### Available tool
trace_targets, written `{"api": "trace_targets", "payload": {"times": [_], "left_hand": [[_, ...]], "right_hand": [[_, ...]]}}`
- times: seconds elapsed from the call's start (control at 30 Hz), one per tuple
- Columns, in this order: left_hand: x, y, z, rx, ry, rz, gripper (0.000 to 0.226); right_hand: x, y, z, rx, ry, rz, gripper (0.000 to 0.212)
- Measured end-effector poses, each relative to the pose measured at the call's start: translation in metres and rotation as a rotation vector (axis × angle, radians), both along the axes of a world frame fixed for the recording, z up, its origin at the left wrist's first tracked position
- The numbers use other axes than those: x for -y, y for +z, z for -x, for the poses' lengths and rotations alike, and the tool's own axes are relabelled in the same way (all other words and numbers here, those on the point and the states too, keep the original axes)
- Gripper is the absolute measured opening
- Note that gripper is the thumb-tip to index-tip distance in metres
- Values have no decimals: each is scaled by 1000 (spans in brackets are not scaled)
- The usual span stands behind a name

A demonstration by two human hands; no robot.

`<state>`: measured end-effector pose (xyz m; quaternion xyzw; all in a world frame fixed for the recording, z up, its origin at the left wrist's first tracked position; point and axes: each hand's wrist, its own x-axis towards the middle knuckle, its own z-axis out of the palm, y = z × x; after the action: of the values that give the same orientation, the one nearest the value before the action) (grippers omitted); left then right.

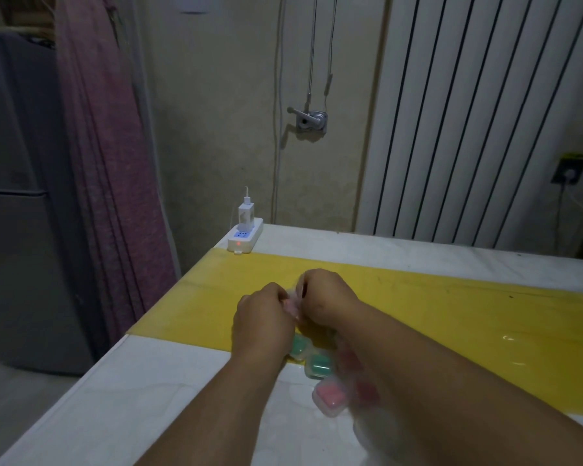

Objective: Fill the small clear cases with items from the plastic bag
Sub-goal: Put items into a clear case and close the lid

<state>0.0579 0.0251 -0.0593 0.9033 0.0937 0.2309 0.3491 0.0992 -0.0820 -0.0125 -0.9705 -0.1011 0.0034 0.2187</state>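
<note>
My left hand [263, 317] and my right hand [327, 297] meet over the yellow strip of the table, fingers closed on a small clear case [292, 302] with something pink in it; most of it is hidden by my fingers. Below my hands lie small clear cases on the table: two with green contents [298, 346] [318, 364] and one with pink contents [330, 396]. More pink cases [364, 391] show partly under my right forearm. I cannot make out the plastic bag.
A white power strip [244, 238] with a plugged-in charger sits at the table's far left corner. The table's left edge [81, 375] drops to the floor. A striped panel [468, 129] and wall stand behind the table. A pink curtain [108, 163] hangs at left.
</note>
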Motion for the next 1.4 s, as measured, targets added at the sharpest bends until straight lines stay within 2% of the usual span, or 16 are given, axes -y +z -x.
{"api": "trace_targets", "payload": {"times": [0.1, 0.2, 0.43, 0.53, 0.67, 0.83, 1.0, 1.1, 1.27, 1.4], "left_hand": [[1, 1, 0, 0, 4, -7, 18], [1, 1, 0, -1, 18, -19, 19], [2, 0, 0, 18, 19, -33, 20], [2, -1, 0, 17, 9, -35, 21], [2, -2, 0, 5, 17, -27, 21], [1, -1, 2, -15, 18, -20, 23], [1, 1, 3, -20, 19, -46, 24], [2, 2, 4, -38, 29, -49, 22], [4, 8, 10, -51, 27, -108, 25], [10, 23, 20, 24, 36, -200, 32]], "right_hand": [[2, -1, -1, -3, -72, -90, 21], [5, -2, -4, 40, -73, -162, 10], [12, 8, 7, 106, -52, -149, 10], [15, 15, 11, 106, -41, -206, 18], [22, 16, 17, 117, -76, -219, 12], [35, 13, 22, 71, -89, -309, 17], [49, 15, 31, 20, -139, -553, 19], [59, 15, 36, 58, -194, -647, 23], [79, 14, 51, 90, -242, -723, 9], [96, 11, 67, 27, -247, -942, 10]]}}
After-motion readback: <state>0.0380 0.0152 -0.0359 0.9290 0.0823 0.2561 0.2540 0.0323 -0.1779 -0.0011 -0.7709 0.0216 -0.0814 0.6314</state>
